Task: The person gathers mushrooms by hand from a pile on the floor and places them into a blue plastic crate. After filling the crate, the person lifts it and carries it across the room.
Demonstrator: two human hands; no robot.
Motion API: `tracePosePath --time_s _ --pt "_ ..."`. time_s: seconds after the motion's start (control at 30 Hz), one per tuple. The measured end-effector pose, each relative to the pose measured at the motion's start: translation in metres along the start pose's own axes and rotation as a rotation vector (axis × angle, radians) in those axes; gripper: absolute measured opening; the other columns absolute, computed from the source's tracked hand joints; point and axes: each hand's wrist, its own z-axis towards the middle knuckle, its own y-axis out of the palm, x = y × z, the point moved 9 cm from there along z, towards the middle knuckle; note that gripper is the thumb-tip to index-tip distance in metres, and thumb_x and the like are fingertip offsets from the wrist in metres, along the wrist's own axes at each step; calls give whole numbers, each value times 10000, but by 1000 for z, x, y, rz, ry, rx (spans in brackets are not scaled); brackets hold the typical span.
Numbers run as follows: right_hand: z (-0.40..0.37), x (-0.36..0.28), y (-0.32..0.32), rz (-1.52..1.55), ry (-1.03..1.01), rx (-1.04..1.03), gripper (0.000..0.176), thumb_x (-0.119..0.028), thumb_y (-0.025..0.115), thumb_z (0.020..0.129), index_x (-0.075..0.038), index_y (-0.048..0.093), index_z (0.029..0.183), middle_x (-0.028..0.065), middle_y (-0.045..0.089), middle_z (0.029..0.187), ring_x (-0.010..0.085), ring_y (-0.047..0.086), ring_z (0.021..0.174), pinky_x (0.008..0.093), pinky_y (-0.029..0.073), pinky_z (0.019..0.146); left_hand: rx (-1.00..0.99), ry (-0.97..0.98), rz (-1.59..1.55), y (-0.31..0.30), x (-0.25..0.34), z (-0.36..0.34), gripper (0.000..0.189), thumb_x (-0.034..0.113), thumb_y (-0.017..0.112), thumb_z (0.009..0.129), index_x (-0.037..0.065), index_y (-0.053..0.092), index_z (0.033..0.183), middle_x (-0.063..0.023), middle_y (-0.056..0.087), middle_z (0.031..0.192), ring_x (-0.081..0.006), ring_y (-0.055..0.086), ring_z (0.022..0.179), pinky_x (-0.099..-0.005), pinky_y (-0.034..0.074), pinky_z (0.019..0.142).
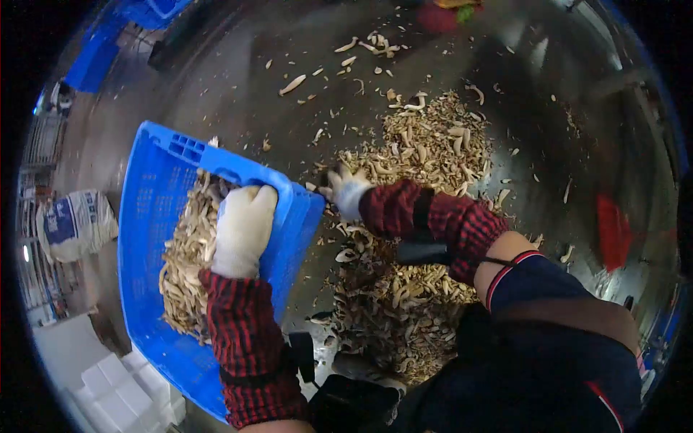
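No legible text anywhere; blue print on the white sack [76, 224] too blurred

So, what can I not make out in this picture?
Head view only:
- Right hand: its own back hides the palm at the crate corner; grip unclear.
- Heap: pieces too small and blurred to name.
- Red thing: cut off by the top edge.
- Crate's near edge: partly hidden by the left sleeve.

Blue plastic crate [148, 209]: tilted, on the left side of the steel surface [238, 86], part filled with pale sliced pieces [184, 267]. Matching heap [404, 296] lies beside its rim.
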Motion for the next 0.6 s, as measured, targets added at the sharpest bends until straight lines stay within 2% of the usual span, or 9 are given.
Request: tracePosePath --time_s 0.13,0.2,0.23,0.3,0.37,0.43,0.47,0.53,0.6 --pt "-18 27 23 409 -156 -3 620 -169 676 802 -199 481 1390 95 520 1217 289 545 1136 436 496 899 2 -101 -53 -2 -5 -3 362 274 531 833 -60 613 718 -204 538 591 -231 545 549 -397 405 580" --pt "0 75 15 298 -116 22 400 -120 636 753 -118 622 1153 127 582 1039 317 600 1021 392 522 856 -18 -102 -34 2 -14 4 373 281 530 840 -54 612 698 -216 536 582 -278 557 544 -407 404 584" --pt "-12 120 -12 530 -116 522 235 -113 634 721 -65 660 949 131 628 902 334 630 859 408 530 737 -51 -116 -4 8 -23 7 327 256 535 844 -39 629 740 -213 564 629 -299 574 581 -416 422 593" --pt "-10 192 -40 447 138 577 224 -119 598 782 -81 665 992 116 631 943 329 626 893 411 524 746 -91 -134 28 18 -41 10 285 231 539 849 -24 646 781 -210 592 676 -320 592 617 -425 440 602" --pt "-8 254 -33 371 344 477 283 -135 558 845 -90 628 1115 144 597 1082 327 604 1022 406 502 844 -4 330 242 20 -18 6 201 175 543 852 19 661 897 -194 633 818 -355 622 745 -440 490 657" --pt "17 324 56 328 446 326 385 -126 561 833 -96 571 1217 166 561 1176 323 570 1116 404 480 917 -80 323 275 32 -36 15 187 159 542 850 37 659 930 -183 633 856 -352 625 785 -438 506 687" --pt "-15 306 30 270 506 139 420 -169 588 823 -91 556 1235 184 543 1234 317 546 1168 393 475 938 -161 312 307 40 -42 16 185 142 541 848 54 656 963 -172 633 895 -349 629 824 -435 521 716" --pt "-22 311 34 179 384 144 417 -221 608 839 -97 558 1234 188 600 1180 334 582 1115 392 496 889 -160 298 278 37 -40 16 194 152 535 858 50 658 969 -178 641 914 -365 627 838 -434 514 727" --pt "-41 340 25 440 497 293 418 -277 614 862 -97 563 1236 176 665 1064 347 632 1007 398 510 827 -171 281 241 35 -33 14 204 162 529 868 45 660 974 -184 648 932 -380 625 853 -433 507 738"
